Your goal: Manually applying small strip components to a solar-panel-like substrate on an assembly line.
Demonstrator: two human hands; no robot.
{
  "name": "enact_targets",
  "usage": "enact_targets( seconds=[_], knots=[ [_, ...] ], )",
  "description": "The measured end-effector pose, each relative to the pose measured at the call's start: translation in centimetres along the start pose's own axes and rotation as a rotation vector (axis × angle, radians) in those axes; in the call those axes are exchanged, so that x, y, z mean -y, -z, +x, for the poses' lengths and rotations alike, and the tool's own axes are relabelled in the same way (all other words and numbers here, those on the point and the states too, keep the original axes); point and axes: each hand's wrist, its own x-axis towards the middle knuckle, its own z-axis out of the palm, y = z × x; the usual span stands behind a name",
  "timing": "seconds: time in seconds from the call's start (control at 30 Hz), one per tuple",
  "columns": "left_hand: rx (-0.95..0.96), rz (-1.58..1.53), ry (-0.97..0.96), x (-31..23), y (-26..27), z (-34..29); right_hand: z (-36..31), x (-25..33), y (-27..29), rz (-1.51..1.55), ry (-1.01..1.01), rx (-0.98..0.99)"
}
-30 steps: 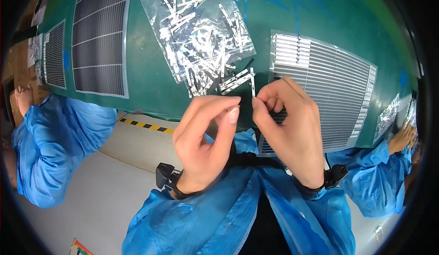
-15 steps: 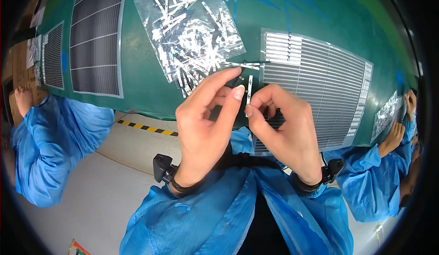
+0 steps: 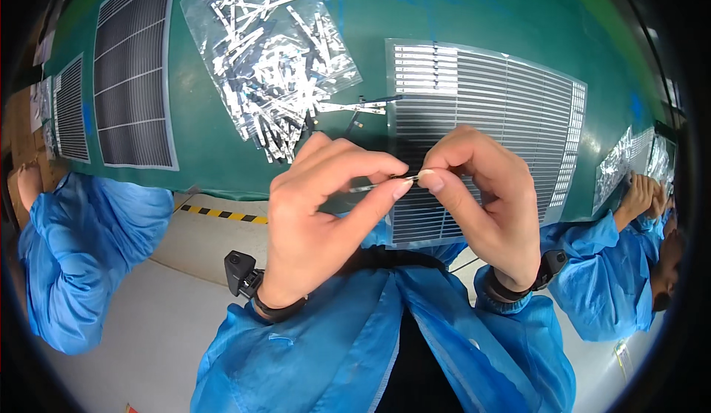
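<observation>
A thin strip [image 3: 361, 189], pale with a dark part, runs through the fingertips of both hands above the table's near edge. My left hand [image 3: 315, 198] is closed, pinching it between thumb and index finger. My right hand [image 3: 492, 191] is closed too, with thumb and forefinger on the strip's right end; the fingertips almost meet, so most of the strip is hidden. Behind my hands lies a flat sheet with dark stripes [image 3: 489, 109], white pieces along two of its edges. Several loose white-and-black strips [image 3: 354, 107] rest left of this sheet.
A clear plastic bag [image 3: 337, 72] full of similar strips lies on the green table [image 3: 355, 13]. Farther left are a large striped sheet [image 3: 132, 72] and a smaller one [image 3: 70, 109]. People in blue work at my left [image 3: 96, 243] and right [image 3: 600, 280].
The strip has gone from upright in my right fingers to lying crosswise between both hands. My hands have come together and lower, and the whole view has shifted, moving the table leftward.
</observation>
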Motion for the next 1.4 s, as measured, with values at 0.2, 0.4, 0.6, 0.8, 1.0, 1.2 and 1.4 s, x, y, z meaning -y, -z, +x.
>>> enact_targets(
  seconds=[0.2,0.4,0.6,0.8,1.0,1.2,1.4],
  knots=[
    [0.045,-0.072,-0.024,0.5,0.2,0.2,-0.8,-0.5,0.1,0.186,-0.078,0.006],
    [0.081,-0.13,0.013,0.5,0.2,0.1,-0.9,-0.3,0.8,0.204,-0.049,0.055],
    [0.148,-0.253,-0.01,0.8,0.3,0.1,-1.2,-0.7,0.7,0.296,-0.06,0.063],
    [0.138,-0.392,-0.105,0.9,0.0,0.2,-1.4,-0.2,0.3,0.312,-0.123,-0.016],
    [0.141,-0.411,-0.045,0.8,0.1,0.2,-1.3,0.1,1.1,0.265,0.019,0.03],
    [0.138,-0.454,-0.027,0.9,-0.3,0.1,-1.6,0.4,1.3,0.315,-0.058,0.028],
    [0.175,-0.257,-0.318,1.1,-0.4,1.1,-1.8,0.1,0.3,0.446,-0.223,0.089]
  ],
)
